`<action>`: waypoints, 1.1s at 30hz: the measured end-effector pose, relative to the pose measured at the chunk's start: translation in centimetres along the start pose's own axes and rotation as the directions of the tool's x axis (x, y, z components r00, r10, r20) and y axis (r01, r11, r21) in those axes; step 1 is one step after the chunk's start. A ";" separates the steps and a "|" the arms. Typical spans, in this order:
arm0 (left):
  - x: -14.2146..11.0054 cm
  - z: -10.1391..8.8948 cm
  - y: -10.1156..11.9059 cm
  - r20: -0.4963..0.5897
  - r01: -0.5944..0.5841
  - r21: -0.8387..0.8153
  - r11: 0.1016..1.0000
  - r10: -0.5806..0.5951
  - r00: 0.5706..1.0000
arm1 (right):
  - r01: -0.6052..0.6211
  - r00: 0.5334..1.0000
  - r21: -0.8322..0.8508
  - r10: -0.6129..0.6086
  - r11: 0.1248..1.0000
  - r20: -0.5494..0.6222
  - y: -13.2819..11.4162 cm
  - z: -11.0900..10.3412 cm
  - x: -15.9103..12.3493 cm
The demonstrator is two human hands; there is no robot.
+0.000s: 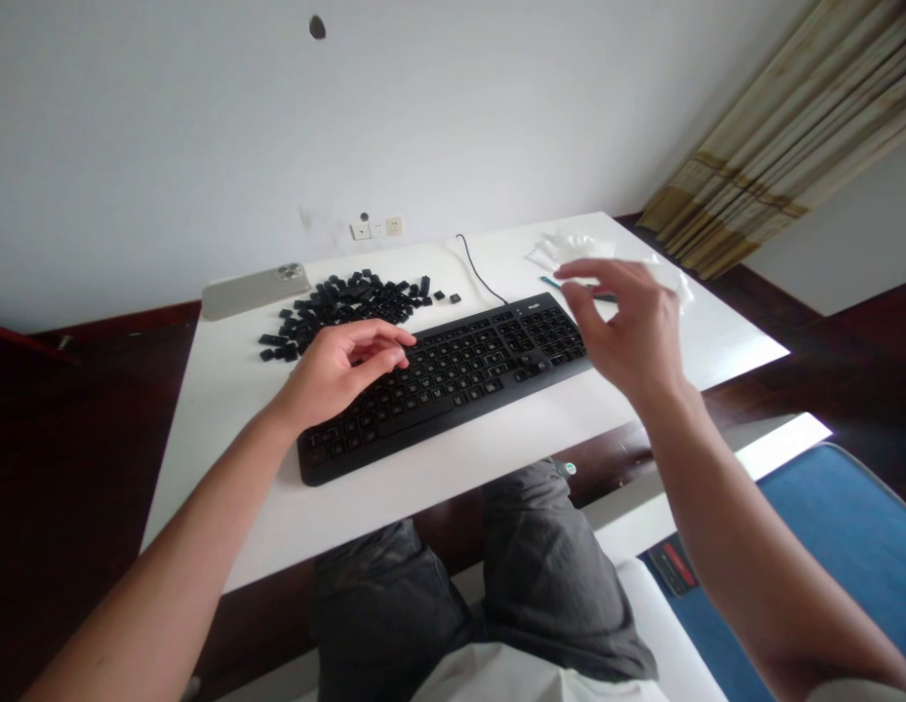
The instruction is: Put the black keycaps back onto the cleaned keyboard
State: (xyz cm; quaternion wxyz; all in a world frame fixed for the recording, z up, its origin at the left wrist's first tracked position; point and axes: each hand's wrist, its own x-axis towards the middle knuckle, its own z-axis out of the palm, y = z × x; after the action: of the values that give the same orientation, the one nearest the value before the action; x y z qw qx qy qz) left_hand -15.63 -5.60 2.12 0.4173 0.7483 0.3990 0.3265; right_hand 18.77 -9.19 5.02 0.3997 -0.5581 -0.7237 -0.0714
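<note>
A black keyboard (459, 400) lies at a slant on the white table, its keycaps off so the key sockets show. Over its left half is my left hand (350, 361), fingers loosely bent and the thumb a little apart from them; I see nothing held. My right hand (628, 317) is raised above the keyboard's right end, thumb and forefinger parted with nothing visible between them. Behind it lies a thin tool with a teal tip (549, 282), mostly hidden by the hand. Loose black keycaps (350, 300) form a pile behind the keyboard's left part.
At the table's (225, 439) back left lies a phone (252, 292), camera side up. Crumpled white plastic or tissue (570, 248) rests at the back right. A black cable (478, 271) runs back from the keyboard. A blue seat (840, 546) stands at right.
</note>
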 end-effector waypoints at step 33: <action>1.3 -6.6 -6.1 -0.703 0.074 0.108 0.991 0.024 0.711 | -0.027 0.978 0.369 0.101 0.929 -0.184 1.6 8.0 8.9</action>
State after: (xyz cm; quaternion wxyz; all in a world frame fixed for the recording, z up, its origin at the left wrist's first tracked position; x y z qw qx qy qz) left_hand -22.38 -0.03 -0.14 0.1897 0.5878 0.5580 0.5542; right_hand 15.63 2.52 4.98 0.5688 -0.4876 -0.6620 0.0216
